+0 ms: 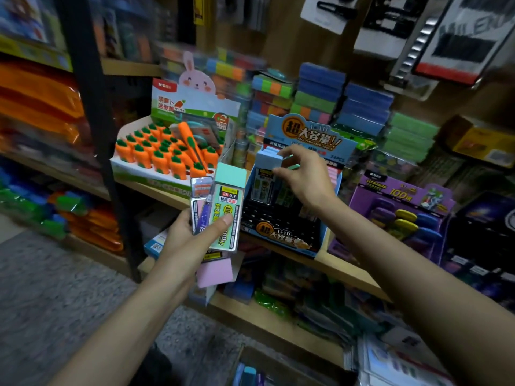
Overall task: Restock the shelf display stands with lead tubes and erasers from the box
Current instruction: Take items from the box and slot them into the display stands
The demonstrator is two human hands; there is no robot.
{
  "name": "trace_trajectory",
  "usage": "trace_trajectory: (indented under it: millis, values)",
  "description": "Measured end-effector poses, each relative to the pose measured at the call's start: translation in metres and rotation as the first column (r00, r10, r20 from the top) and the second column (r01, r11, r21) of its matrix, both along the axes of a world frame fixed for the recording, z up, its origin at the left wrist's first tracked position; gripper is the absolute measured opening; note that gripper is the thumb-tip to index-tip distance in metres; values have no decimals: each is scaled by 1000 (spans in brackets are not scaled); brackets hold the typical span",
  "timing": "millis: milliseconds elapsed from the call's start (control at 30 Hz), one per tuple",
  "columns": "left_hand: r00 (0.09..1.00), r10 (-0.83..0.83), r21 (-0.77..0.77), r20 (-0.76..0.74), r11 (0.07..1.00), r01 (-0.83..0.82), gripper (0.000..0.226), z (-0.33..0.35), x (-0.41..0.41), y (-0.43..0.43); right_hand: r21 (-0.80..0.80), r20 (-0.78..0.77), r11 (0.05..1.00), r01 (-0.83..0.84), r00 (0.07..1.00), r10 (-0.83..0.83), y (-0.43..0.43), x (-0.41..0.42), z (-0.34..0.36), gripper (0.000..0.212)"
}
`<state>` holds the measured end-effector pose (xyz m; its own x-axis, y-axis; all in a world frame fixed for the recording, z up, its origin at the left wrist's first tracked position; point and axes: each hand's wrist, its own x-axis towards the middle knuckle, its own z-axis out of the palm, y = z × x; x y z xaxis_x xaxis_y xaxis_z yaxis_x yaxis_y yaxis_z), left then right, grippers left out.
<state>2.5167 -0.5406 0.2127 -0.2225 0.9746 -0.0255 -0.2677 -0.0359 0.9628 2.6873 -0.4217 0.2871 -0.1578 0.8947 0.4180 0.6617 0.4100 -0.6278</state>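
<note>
Gripping a fan of flat lead tubes, the left hand (192, 232) sits just in front of the front edge of the wooden shelf (348, 270). Forearm comes up from bottom left, fingers curled behind the packs, thumb pressed across the front one.

- mint-capped tube (227, 201): rectangular clear plastic body, matte mint cap, printed label reading 2B 0.7. Frontmost, tilted slightly right, cap up.
- purple tube (202, 215): same flat shape, tucked behind and left of the mint one.
- pink-capped tube (216, 271): pink end sticks out below the hand, pointing down.

Right hand (309, 176): arm comes in from lower right, wrist bent, palm facing down over the blue cardboard stand (278, 232). Thumb and fingertips pinch the cap of the pale-blue-capped tube (269, 160), which stands upright at the stand's back left corner. More clear tubes with dark labels stand in the rows directly below that hand. Stand has a black ribbed front panel, glossy header card, and sits at the shelf's front edge.

The two hands are apart; the mint cap is just left of the stand's left wall.

Neighbours on the same shelf: white carrot tray (133, 165) on the left, full of orange carrot-shaped items with green tops; purple stand (401, 196) on the right with rounded yellow and blue pieces. Stacked colour blocks (317, 90) in clear wrap along the back edge. Frame edges are motion-blurred.
</note>
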Motion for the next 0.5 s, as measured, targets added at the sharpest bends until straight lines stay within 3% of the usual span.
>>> trace_trajectory:
  millis: [400,500]
  values:
    - [999,9,-9,43,1000,-8,48,6,5,0,-35,80,995,97,992,-94,10,-5,-13,31]
    - [999,7,-12,39,1000,-7,49,8,8,0,-38,74,993,112,991,-109,9,-6,-16,21]
